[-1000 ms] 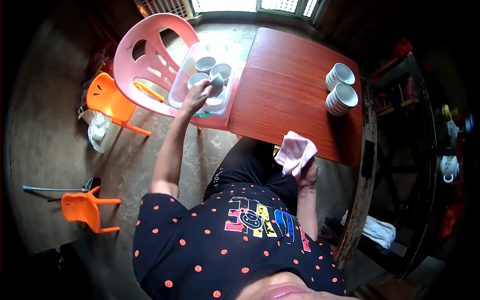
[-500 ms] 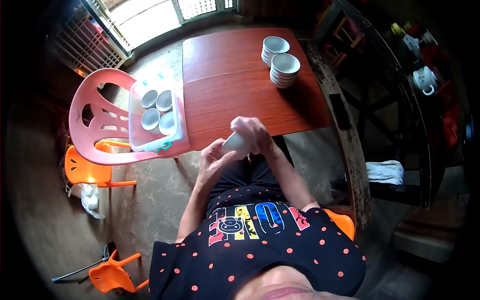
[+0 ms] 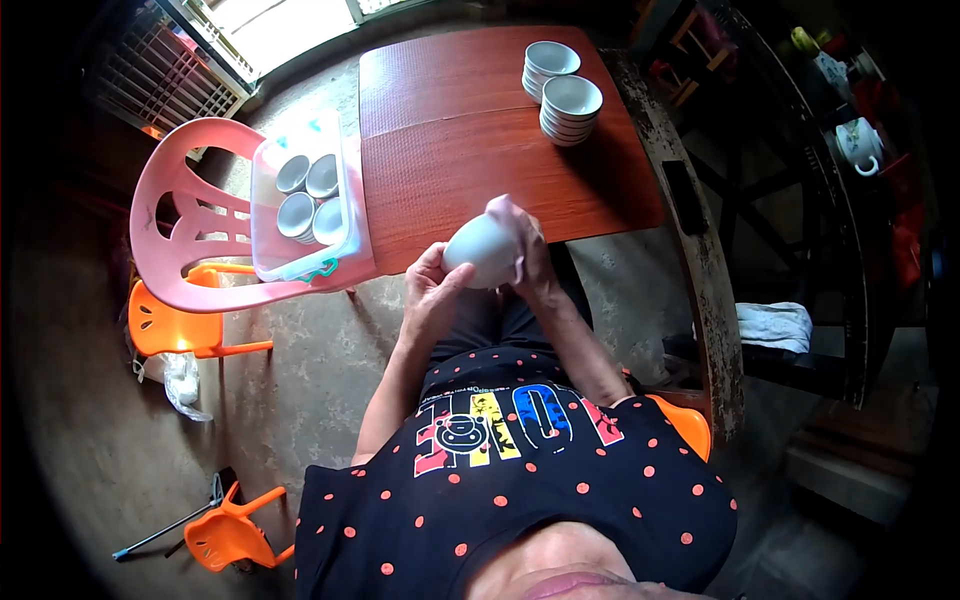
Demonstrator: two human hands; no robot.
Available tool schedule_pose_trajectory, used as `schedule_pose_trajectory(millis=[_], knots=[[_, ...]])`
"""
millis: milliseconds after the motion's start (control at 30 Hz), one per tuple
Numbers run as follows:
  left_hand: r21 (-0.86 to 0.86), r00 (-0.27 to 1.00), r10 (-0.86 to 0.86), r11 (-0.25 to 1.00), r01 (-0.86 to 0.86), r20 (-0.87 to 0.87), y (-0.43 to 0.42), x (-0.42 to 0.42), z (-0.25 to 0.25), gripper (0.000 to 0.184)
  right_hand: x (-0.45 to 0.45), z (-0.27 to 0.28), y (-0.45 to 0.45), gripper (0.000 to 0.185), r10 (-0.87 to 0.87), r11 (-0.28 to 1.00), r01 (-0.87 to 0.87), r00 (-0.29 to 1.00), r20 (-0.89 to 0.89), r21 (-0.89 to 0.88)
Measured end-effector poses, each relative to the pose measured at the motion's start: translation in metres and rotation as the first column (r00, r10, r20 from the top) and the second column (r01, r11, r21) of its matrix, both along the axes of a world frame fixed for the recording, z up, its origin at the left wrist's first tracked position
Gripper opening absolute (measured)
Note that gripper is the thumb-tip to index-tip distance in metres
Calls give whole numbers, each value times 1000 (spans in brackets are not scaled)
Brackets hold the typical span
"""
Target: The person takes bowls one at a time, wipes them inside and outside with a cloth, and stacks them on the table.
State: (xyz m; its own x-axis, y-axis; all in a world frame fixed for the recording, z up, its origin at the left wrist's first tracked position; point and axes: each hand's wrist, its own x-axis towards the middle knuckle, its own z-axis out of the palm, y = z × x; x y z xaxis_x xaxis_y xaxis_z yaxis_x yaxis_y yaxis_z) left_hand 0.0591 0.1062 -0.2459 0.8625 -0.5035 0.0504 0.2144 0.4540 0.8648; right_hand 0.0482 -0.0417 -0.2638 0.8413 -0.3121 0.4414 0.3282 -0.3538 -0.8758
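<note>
A white bowl [image 3: 480, 252] is tilted on its side between my hands, just off the near edge of the table, its outer wall turned up. My left hand [image 3: 432, 292] grips its left side, thumb across the wall. On the other side my right hand [image 3: 535, 255] presses a pale pink cloth [image 3: 501, 207] to the bowl; a bit of cloth also shows by the lower rim. Some of the right fingers are hidden behind bowl and cloth.
Two stacks of white bowls [image 3: 571, 112] stand on the far right of the red-brown table [image 3: 430, 170]. At left, a clear plastic bin [image 3: 262, 225] with several bowls rests on a pink chair [image 3: 160, 250]. Orange stools [image 3: 180, 325] and a wooden post [image 3: 690, 250] are nearby.
The bowl has turned so more of its outer wall shows. My right hand has shifted along its right side with the cloth. The view has tilted slightly.
</note>
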Motion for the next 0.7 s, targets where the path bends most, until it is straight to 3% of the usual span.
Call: schedule_pose_trajectory(millis=[67,100,133,200,233,300,333,400,433,467,533,600,633,667,700], knots=[[270,977,-30,962,-29,213,1,0,13,20,6,22,-17,24,342,934,-317,927,-154,164],[294,953,5,951,-99,302,-4,-7,23,21,21,4,-22,22,311,830,-135,917,249,-541],[268,941,9,958,-106,339,-5,-7,18,19,11,59,-13,20,229,817,-159,972,59,-554],[210,992,-18,978,-9,125,-4,-1,16,19,10,20,-26,18,301,924,-297,953,-23,-242],[140,997,-34,990,25,65,-1,2,1,19,11,-7,-32,20,331,942,-326,941,-63,75],[-17,999,-6,1000,5,-38,-9,-1,3,19,3,-43,-29,37,54,913,13,987,152,-407],[-92,996,3,996,-11,-92,-10,-2,4,20,3,-44,-24,40,-47,830,192,960,278,-524],[122,993,-102,987,108,-55,-1,5,6,24,4,-45,-30,37,87,968,-56,989,120,-243],[232,989,-143,962,145,-28,3,7,17,25,1,-38,-46,32,412,884,-387,910,-45,261],[343,983,-186,923,177,-6,5,9,24,26,3,-16,-40,26,367,929,-369,928,-62,-26],[409,961,-252,893,186,115,5,13,11,24,7,28,-28,23,211,807,-160,977,25,-568],[323,972,-188,937,134,142,-2,6,-3,25,10,36,-22,22,255,769,-171,966,50,-616],[273,981,-145,956,104,133,-1,5,2,26,12,18,-29,16,293,906,-319,947,-131,-279],[293,987,-140,950,113,75,3,5,15,28,12,10,-34,11,383,923,-368,878,-287,109],[148,995,-101,984,101,-4,3,4,12,31,1,3,-30,14,272,958,-283,948,-165,-44]])
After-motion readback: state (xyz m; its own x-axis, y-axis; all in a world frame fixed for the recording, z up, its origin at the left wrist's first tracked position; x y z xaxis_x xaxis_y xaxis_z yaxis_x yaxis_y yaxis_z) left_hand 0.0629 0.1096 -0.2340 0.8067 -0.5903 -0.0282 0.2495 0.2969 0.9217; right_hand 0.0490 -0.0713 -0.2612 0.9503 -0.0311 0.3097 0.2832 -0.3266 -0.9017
